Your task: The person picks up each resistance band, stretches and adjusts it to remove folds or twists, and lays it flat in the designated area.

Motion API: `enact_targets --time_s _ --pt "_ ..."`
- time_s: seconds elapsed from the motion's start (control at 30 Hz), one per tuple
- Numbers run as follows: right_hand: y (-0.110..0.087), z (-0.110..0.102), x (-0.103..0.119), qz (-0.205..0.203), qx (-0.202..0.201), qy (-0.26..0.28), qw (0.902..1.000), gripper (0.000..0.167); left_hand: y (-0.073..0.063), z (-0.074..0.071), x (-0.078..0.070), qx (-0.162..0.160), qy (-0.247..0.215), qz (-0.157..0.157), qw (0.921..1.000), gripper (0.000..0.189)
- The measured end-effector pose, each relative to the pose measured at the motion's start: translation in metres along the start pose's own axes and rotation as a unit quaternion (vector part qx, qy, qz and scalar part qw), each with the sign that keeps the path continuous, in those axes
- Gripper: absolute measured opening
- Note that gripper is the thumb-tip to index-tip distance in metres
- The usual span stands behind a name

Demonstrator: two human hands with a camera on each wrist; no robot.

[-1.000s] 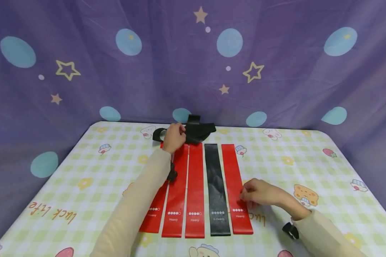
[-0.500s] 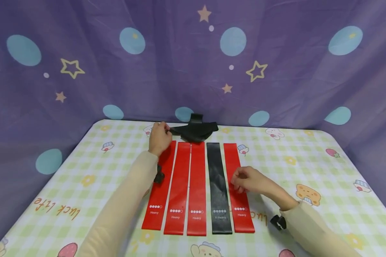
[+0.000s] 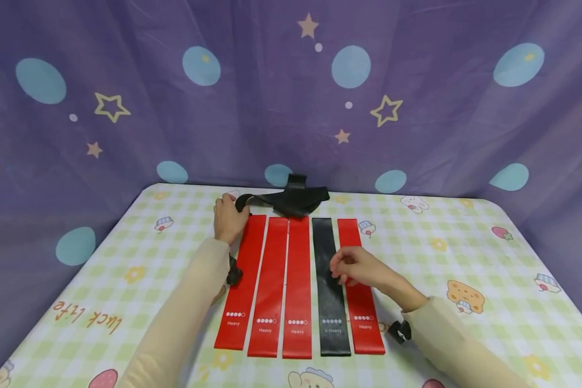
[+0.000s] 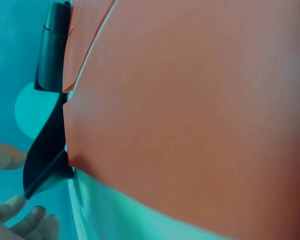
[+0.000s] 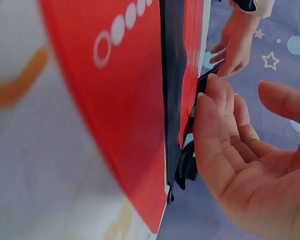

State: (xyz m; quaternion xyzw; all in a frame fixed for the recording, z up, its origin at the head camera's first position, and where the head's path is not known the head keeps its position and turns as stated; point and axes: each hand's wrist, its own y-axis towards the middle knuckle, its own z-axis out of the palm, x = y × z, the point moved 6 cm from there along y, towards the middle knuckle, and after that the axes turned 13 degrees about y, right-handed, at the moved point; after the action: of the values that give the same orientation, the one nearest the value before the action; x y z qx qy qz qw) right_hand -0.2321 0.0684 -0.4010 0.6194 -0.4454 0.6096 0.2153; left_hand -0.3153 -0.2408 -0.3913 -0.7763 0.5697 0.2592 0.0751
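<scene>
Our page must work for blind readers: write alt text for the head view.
A person's left hand touches a crumpled black band behind a row of four red Heavy bands and one black X-Heavy band on a checked tablecloth. The right hand hovers over the X-Heavy band and rightmost red band.

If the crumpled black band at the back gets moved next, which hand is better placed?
Likely the left hand: it grips one end of the crumpled black band. The right hand, holding nothing, is nearer the person, its fingertips over the flat black band.

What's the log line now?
left hand: holds end of bunched black band | right hand: empty, above flat bands | flat bands: four red, one black
</scene>
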Motion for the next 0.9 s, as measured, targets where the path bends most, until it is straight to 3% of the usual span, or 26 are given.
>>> enact_targets --time_s 0.23,0.47,0.67,0.9 --pt "0.004 0.016 0.005 -0.018 0.028 -0.002 0.9994 0.017 0.001 0.007 0.010 0.023 -0.010 -0.016 0.9996 0.042" --pt "0.015 0.031 0.011 -0.026 0.037 0.001 0.9990 0.018 0.002 0.004 0.011 -0.008 -0.004 -0.026 0.9996 0.026" --pt "0.027 0.042 0.013 -0.022 0.051 0.021 0.9982 0.018 -0.004 -0.009 -0.007 -0.058 0.031 0.009 0.9978 0.020" --pt "0.041 0.053 0.012 -0.015 0.072 0.083 0.9938 0.024 -0.011 -0.019 -0.026 -0.128 0.045 0.081 0.9874 0.019"
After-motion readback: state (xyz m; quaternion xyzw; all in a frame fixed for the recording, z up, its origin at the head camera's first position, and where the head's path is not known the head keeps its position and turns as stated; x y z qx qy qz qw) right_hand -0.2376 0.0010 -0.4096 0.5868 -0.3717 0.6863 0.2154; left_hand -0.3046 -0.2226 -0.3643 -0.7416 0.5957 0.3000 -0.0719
